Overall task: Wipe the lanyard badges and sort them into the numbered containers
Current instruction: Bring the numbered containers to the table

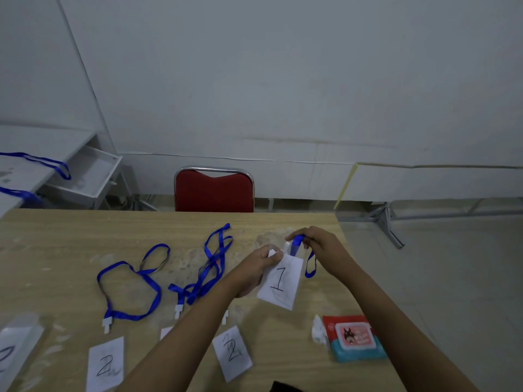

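A badge marked "1" (280, 281) is lifted above the wooden table (70, 236), right of centre. My left hand (256, 271) pinches its top left corner. My right hand (317, 244) grips the blue lanyard strap (310, 264) at the badge's white clip. Two badges marked "2" (105, 363) (232, 352) lie near the front edge, each with a blue lanyard (127, 287) (209, 267) stretched behind it. Another badge (14, 349) shows at the far left edge. A crumpled white wipe (318, 331) lies beside the wipe pack.
A red and blue wet-wipe pack (353, 338) sits at the table's right front. A red chair (213, 190) stands behind the table. A white side table (17, 176) at the left carries more blue lanyards (53, 165). No numbered containers are in view.
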`<state>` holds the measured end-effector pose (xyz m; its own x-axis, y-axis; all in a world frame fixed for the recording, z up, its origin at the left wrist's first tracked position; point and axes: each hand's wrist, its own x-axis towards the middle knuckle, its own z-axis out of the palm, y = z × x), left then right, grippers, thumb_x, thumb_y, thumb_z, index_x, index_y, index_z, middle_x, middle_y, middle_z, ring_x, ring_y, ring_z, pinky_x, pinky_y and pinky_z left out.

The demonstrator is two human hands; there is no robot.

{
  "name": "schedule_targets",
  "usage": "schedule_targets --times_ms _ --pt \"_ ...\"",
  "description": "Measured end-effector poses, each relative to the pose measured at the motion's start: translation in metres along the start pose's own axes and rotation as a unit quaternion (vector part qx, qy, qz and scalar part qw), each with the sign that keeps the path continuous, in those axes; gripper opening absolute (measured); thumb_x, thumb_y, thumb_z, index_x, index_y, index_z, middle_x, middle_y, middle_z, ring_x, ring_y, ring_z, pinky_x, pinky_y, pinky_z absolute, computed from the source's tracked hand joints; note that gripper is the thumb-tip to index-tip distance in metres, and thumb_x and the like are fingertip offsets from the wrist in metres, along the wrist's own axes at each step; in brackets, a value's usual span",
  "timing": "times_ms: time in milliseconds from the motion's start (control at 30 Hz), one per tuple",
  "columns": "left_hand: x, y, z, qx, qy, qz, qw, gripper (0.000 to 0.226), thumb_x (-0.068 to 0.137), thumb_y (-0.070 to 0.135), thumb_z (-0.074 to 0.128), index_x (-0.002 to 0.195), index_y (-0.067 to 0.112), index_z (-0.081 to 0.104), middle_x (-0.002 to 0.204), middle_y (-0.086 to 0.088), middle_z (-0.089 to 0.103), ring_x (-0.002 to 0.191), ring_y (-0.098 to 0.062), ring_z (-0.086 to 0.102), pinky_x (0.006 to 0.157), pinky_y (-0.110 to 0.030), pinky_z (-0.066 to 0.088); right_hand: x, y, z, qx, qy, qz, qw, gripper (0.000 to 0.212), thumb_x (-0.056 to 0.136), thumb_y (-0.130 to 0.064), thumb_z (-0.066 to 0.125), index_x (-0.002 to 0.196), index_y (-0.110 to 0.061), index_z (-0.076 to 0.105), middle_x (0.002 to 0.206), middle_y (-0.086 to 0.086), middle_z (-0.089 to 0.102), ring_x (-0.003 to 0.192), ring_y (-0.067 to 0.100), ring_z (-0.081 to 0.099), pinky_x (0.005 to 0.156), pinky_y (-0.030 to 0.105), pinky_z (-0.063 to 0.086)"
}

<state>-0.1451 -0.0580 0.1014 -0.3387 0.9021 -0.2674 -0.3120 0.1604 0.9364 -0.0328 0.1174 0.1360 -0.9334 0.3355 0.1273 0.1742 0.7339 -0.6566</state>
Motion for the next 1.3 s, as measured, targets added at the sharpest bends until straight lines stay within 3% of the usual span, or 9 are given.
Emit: schedule_targets --times_ms 133,300,400,600,700,800,1100,1200,1300 --pt "-0.002 -0.001 0.002 0.001 -0.001 0.005 1.000 0.020 0.099 0.028 0.049 0.113 0.015 0.054 0.090 0.002 0.073 0.082 -0.013 0.071 0.067 -0.024 0.055 0.004 0.002 0.001 0.010 0.003 0.003 1.000 0.042 0.098 -0.001 0.044 0.113 -0.029 0.070 0.092 0.000 0.062 0.087 0.016 0.058 0.081 0.029 0.049" --pt "-0.003 0.001 0.001 -0.004 -0.013 -0.030 0.999 0.030 0.098 0.023 0.053 0.119 0.002 0.058 0.095 -0.003 0.072 0.087 -0.017 0.068 0.081 -0.034 0.055 0.010 0.003 0.002 -0.021 -0.016 -0.013 1.000 0.043 0.099 -0.003 0.044 0.120 -0.031 0.068 0.086 -0.009 0.053 0.081 0.005 0.054 0.077 0.017 0.042" --pt "-0.003 0.005 0.000 -0.021 -0.032 -0.046 0.998 0.022 0.098 0.021 0.053 0.112 0.008 0.062 0.089 0.002 0.074 0.081 -0.011 0.070 0.072 -0.026 0.056 0.013 0.005 0.004 -0.020 -0.018 -0.013 1.000 0.044 0.099 -0.003 0.043 0.123 -0.032 0.067 0.085 -0.010 0.053 0.080 0.003 0.054 0.075 0.014 0.041" --pt "0.001 0.014 0.000 -0.074 0.034 0.003 0.997 0.020 0.099 0.019 0.050 0.114 0.009 0.059 0.101 -0.008 0.071 0.088 -0.018 0.069 0.079 -0.033 0.058 0.005 0.013 0.018 0.149 0.016 0.061 0.987 0.036 0.099 -0.003 0.044 0.120 -0.020 0.068 0.109 0.001 0.070 0.099 0.016 0.065 0.085 0.022 0.051" --pt "0.004 0.016 -0.002 -0.125 0.067 0.016 0.990 0.024 0.100 0.018 0.048 0.117 0.003 0.057 0.106 -0.014 0.068 0.093 -0.025 0.066 0.091 -0.044 0.052 -0.007 0.010 0.035 0.207 0.012 0.078 0.975 0.027 0.100 -0.009 0.048 0.114 -0.021 0.068 0.102 0.010 0.071 0.091 0.025 0.066 0.079 0.023 0.053" --pt "0.008 0.012 -0.005 -0.162 0.107 0.027 0.981 0.022 0.100 0.017 0.046 0.113 0.004 0.058 0.109 -0.016 0.066 0.098 -0.029 0.064 0.099 -0.048 0.047 -0.022 0.008 0.054 0.264 0.002 0.094 0.960 0.029 0.101 -0.009 0.046 0.107 -0.029 0.067 0.101 0.008 0.073 0.086 0.012 0.069 0.076 0.018 0.053" --pt "0.013 0.008 -0.013 -0.246 0.174 0.045 0.952 0.024 0.102 0.017 0.044 0.116 0.003 0.057 0.103 -0.012 0.066 0.093 -0.023 0.065 0.080 -0.036 0.055 -0.062 -0.006 0.098 0.357 0.009 0.182 0.916 0.020 0.103 -0.008 0.041 0.094 -0.003 0.058 0.065 0.002 0.049 0.048 0.012 0.047 0.051 0.030 0.040" --pt "0.016 0.012 -0.016 -0.263 0.208 0.050 0.941 0.023 0.102 0.018 0.042 0.115 0.005 0.057 0.105 -0.012 0.066 0.093 -0.023 0.065 0.078 -0.038 0.054 -0.070 -0.014 0.103 0.395 0.002 0.206 0.895 0.028 0.105 -0.016 0.038 0.119 -0.016 0.063 0.070 0.000 0.046 0.049 0.012 0.032 0.049 0.027 0.026" --pt "0.018 0.015 -0.021 -0.259 0.233 0.044 0.936 0.034 0.102 0.018 0.043 0.130 -0.001 0.049 0.114 -0.014 0.063 0.095 -0.024 0.064 0.077 -0.038 0.053 -0.081 -0.017 0.106 0.430 -0.005 0.224 0.875 0.032 0.105 -0.019 0.037 0.129 -0.018 0.058 0.070 -0.001 0.041 0.051 0.009 0.029 0.051 0.026 0.028"
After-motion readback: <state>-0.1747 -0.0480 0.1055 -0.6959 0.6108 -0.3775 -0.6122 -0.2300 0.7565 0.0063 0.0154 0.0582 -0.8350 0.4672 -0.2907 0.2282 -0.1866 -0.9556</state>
